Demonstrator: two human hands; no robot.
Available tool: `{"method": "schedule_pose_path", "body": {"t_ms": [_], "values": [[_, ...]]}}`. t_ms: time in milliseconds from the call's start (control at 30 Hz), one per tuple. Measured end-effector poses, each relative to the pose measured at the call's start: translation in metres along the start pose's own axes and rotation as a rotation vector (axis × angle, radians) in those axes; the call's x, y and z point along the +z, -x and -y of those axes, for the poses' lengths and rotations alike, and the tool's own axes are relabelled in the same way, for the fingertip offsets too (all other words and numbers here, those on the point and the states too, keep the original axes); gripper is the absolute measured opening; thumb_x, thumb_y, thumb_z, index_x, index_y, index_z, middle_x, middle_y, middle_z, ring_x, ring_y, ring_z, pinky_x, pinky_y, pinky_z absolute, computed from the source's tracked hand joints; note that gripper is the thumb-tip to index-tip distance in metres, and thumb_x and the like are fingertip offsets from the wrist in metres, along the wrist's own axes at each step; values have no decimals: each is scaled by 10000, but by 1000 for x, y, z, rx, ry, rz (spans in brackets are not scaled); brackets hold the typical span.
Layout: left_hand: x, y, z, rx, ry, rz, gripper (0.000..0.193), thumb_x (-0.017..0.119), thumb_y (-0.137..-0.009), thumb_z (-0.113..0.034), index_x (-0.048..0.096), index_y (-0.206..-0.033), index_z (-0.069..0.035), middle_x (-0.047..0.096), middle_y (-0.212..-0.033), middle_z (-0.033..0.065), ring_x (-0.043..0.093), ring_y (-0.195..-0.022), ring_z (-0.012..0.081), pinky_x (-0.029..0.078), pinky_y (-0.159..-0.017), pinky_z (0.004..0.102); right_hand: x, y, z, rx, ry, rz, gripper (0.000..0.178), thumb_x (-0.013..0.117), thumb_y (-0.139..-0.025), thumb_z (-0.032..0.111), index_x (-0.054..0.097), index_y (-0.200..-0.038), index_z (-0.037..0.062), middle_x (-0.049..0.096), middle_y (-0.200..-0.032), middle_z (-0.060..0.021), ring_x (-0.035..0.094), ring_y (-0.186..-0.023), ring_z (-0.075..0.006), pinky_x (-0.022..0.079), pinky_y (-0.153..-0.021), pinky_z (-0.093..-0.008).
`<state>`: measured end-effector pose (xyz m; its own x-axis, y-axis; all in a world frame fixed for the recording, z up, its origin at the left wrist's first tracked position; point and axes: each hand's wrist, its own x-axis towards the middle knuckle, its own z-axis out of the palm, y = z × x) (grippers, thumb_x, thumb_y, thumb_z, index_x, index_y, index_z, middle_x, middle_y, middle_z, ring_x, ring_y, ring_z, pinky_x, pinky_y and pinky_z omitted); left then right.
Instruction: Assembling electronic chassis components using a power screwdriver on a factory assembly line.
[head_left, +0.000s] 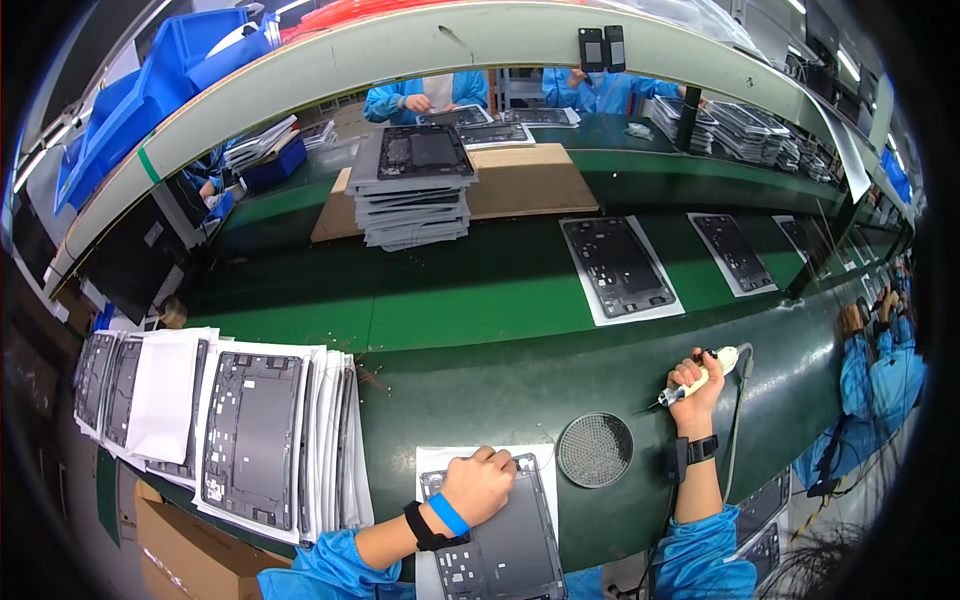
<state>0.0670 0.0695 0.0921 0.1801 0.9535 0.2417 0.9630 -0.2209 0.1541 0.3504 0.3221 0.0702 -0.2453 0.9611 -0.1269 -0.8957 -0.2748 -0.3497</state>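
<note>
A dark grey tablet housing (500, 550) lies on a white sheet (430, 460) at the bench's front edge. My left hand (478, 488) rests over its upper part, fingers curled down and pinched; whatever they hold is hidden beneath them. My right hand (697, 388) is raised to the right, wrapped round a cream-coloured corded electric screwdriver (718, 368). Its thin tip points left, apart from the housing. Between my hands sits a round dish (595, 450) with a gridded inside. Both wrists wear black bands, and the left also a blue one.
Paper-interleaved housings (250, 440) stand stacked at the left. Across the green belt (470, 300) lie single housings (620, 265) on sheets, and a tall stack (415, 190) rests by a cardboard sheet (530, 180). A beam (440, 40) spans overhead. Co-workers (425, 95) work opposite and at right.
</note>
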Motion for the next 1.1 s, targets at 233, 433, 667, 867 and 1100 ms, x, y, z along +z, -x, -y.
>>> {"method": "schedule_pose_path", "body": {"t_ms": [233, 433, 667, 867, 1100], "values": [[-6, -16, 15, -393, 317, 53, 207, 785, -661, -276, 639, -709, -138, 638, -658, -11, 631, -652, 205, 462, -526, 359, 5, 3, -1, -12, 3, -7, 124, 565, -880, 181, 584, -880, 59, 322, -540, 47, 329, -465, -87, 324, -477, -243], [-10, -29, 30, -527, 366, 349, 380, 844, -602, -413, 604, -680, -128, 645, -625, -1, 637, -636, 234, 420, -544, 363, 2, 9, 0, 1, 2, -7, 126, 568, -875, 191, 581, -888, 67, 329, -540, 44, 337, -466, -93, 328, -484, -250], [-15, -18, 16, -371, 294, 73, 305, 790, -681, -373, 635, -766, -124, 665, -763, 23, 640, -727, 241, 453, -575, 385, -9, 3, 6, -9, 50, 24, 133, 574, -878, 200, 571, -884, 66, 331, -555, 42, 320, -477, -92, 311, -483, -248], [-33, 15, -4, -96, 102, 47, 497, 734, -740, -354, 637, -1167, -120, 548, -1258, 97, 536, -1073, 289, 450, -857, 401, 7, -7, 2, 19, 12, 79, 135, 563, -883, 174, 562, -918, 43, 331, -564, 34, 327, -493, -90, 315, -506, -251], [-20, 21, 0, -29, 127, 97, 520, 734, -727, -367, 642, -1164, -101, 512, -1347, 93, 517, -1089, 273, 393, -906, 417, 3, 9, 5, -55, 77, 37, 153, 521, -841, 111, 556, -979, 54, 345, -546, 26, 337, -467, -106, 327, -496, -267]]}}
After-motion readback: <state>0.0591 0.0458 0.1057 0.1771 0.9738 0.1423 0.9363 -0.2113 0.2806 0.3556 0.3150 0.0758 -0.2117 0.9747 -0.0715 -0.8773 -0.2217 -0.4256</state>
